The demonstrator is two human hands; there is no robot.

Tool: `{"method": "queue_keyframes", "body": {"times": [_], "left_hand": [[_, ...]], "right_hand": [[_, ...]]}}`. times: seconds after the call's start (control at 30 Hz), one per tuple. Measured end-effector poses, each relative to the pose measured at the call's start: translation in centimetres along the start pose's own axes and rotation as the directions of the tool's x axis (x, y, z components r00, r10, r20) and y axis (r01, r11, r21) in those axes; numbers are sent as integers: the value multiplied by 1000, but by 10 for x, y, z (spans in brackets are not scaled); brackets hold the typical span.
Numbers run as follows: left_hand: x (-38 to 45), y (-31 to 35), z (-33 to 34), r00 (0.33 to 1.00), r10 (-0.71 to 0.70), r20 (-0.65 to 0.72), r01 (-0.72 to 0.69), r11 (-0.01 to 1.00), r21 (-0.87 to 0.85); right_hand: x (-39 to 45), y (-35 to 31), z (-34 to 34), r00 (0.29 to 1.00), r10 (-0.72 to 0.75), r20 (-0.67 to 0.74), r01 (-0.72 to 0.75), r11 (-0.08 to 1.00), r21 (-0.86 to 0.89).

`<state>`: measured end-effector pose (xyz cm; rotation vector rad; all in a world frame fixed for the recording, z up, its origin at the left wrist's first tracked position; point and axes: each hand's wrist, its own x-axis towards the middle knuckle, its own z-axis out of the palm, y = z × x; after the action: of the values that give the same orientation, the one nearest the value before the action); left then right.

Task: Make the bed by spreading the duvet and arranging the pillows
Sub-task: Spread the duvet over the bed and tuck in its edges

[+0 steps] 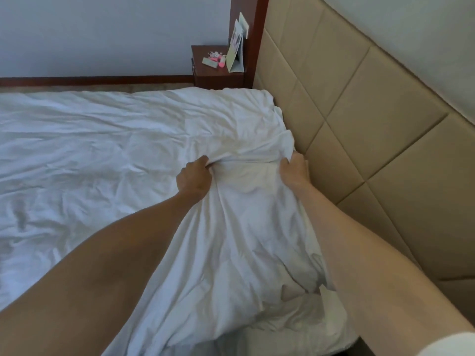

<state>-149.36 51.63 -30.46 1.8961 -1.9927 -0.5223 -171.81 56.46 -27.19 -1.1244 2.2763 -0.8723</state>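
White duvet (128,155): rumpled, spread over the bed, its top edge bunched against the padded beige headboard (359,111). Left hand (194,177): fingers curled, gripping a fold of the duvet a little out from the headboard. Right hand (294,170): clutching the duvet edge just beside the headboard. Both bare forearms reach over the cloth. Dark wood nightstand (218,78): at the headboard's far end, past the duvet's far corner, carrying a standing folded card (235,59) and small pink items (217,60).
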Motion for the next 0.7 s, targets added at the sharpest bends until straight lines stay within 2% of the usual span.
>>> {"method": "queue_keyframes", "body": {"times": [0.1, 0.2, 0.27, 0.33, 0.4, 0.5, 0.6, 0.7], "left_hand": [[48, 44, 9, 999, 1, -45, -1, 1000, 2], [102, 100, 13, 984, 88, -155, -104, 989, -100], [137, 135, 17, 966, 127, -226, -174, 965, -198], [164, 155, 29, 953, 187, -238, -231, 958, -168], [176, 154, 49, 962, 222, -161, -234, 970, -62], [168, 125, 82, 973, 217, 76, -222, 973, 56], [144, 94, 102, 943, 166, 287, -209, 970, 126], [122, 63, 106, 887, 88, 453, -150, 983, 103]], "right_hand": [[63, 1, -7, 996, 57, -74, -56, 998, 19], [115, -4, -28, 975, 98, -200, -94, 995, 32], [144, -4, -43, 945, 68, -319, -72, 997, -2], [169, 3, -50, 925, 43, -377, -58, 998, -27], [186, 19, -45, 945, 79, -318, -99, 994, -48], [188, 49, -21, 981, 158, -116, -171, 979, -110], [167, 66, 8, 975, 208, 83, -187, 959, -214], [143, 63, 35, 947, 234, 220, -175, 950, -257]]}}
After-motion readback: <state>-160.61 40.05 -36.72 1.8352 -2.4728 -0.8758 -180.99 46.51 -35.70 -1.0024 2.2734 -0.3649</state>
